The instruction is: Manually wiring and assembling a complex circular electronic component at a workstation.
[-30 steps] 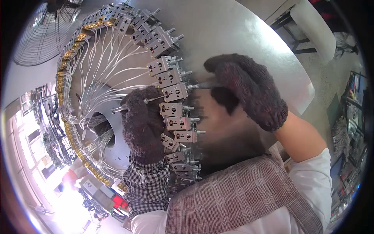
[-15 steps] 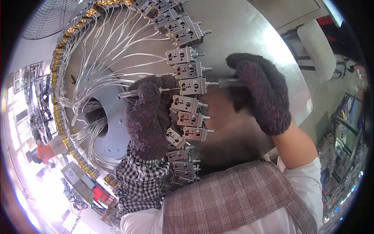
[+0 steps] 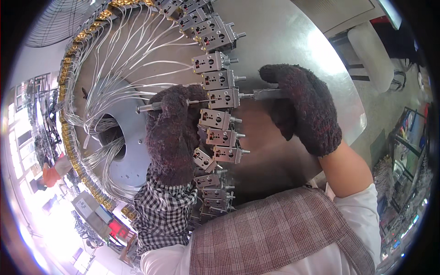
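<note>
Where tabletop [image 3: 270, 41] gleams, metal boxes [image 3: 222, 98], fan [image 3: 59, 25]

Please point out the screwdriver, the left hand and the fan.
Screwdriver [image 3: 151, 107]: head view, on its handle end.
Left hand [image 3: 170, 130]: head view, middle of its dark glove.
Fan [image 3: 62, 25]: head view, on its wire guard.

The metal table [image 3: 284, 41] bears a round plate [image 3: 133, 160], wires [image 3: 97, 161] around it, metal boxes [image 3: 222, 137] to its right, brass pieces [image 3: 66, 91] left.
</note>
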Action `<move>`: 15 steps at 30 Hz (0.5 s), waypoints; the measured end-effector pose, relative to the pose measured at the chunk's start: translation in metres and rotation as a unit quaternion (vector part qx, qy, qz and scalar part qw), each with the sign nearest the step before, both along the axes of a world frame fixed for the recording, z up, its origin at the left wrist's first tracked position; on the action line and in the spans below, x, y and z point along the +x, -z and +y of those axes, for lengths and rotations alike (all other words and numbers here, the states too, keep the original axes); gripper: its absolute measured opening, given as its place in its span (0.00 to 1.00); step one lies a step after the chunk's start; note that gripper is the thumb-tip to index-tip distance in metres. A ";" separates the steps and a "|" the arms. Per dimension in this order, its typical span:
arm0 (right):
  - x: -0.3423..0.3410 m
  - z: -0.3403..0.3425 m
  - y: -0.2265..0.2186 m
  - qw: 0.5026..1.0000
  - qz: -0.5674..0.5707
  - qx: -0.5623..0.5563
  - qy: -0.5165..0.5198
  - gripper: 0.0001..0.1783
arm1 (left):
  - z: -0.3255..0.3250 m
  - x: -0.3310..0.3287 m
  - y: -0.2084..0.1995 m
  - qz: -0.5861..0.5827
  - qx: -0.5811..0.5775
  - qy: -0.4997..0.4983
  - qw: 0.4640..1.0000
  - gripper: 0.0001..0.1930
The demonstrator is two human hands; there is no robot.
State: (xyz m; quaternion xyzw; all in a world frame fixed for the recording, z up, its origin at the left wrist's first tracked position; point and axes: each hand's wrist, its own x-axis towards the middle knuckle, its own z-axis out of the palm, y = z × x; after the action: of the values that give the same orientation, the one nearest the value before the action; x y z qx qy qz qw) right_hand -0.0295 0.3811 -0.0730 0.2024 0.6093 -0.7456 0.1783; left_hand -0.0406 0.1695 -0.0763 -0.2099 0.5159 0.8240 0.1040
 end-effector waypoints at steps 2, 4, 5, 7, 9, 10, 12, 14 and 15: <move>0.001 -0.001 -0.001 1.000 -0.007 -0.006 0.002 0.21 | 0.002 0.000 -0.004 0.004 0.026 0.014 1.000 0.11; 0.002 -0.003 -0.003 0.998 0.004 -0.030 0.048 0.16 | 0.002 -0.002 -0.003 -0.005 0.036 0.009 0.999 0.11; 0.003 -0.001 0.002 0.998 0.002 -0.030 0.050 0.16 | 0.003 -0.002 -0.003 -0.011 0.047 0.005 0.999 0.11; 0.007 0.005 0.014 0.992 0.109 -0.050 0.050 0.18 | 0.008 -0.003 -0.007 -0.006 0.041 0.018 0.999 0.11; 0.003 0.003 0.002 0.997 0.057 -0.035 0.044 0.18 | 0.008 -0.001 -0.009 0.001 0.029 0.023 0.999 0.11; 0.002 0.002 -0.003 0.999 0.007 -0.018 0.039 0.19 | 0.007 0.001 -0.008 0.013 0.023 0.023 0.999 0.11; 0.003 0.002 -0.002 0.999 0.010 -0.016 0.030 0.19 | 0.004 0.000 -0.005 0.025 0.020 0.026 0.999 0.11; 0.006 0.003 0.003 1.000 0.013 -0.014 0.021 0.19 | 0.001 -0.002 0.003 0.009 -0.005 0.016 1.000 0.12; 0.009 0.002 0.012 0.997 0.062 -0.033 0.036 0.19 | 0.003 -0.002 0.001 0.009 -0.004 0.017 1.000 0.12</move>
State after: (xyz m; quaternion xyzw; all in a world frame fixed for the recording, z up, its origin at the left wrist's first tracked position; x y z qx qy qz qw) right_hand -0.0208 0.3835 -0.0852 0.1713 0.5870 -0.7822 0.1194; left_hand -0.0429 0.1721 -0.0778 -0.1938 0.5239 0.8218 0.1121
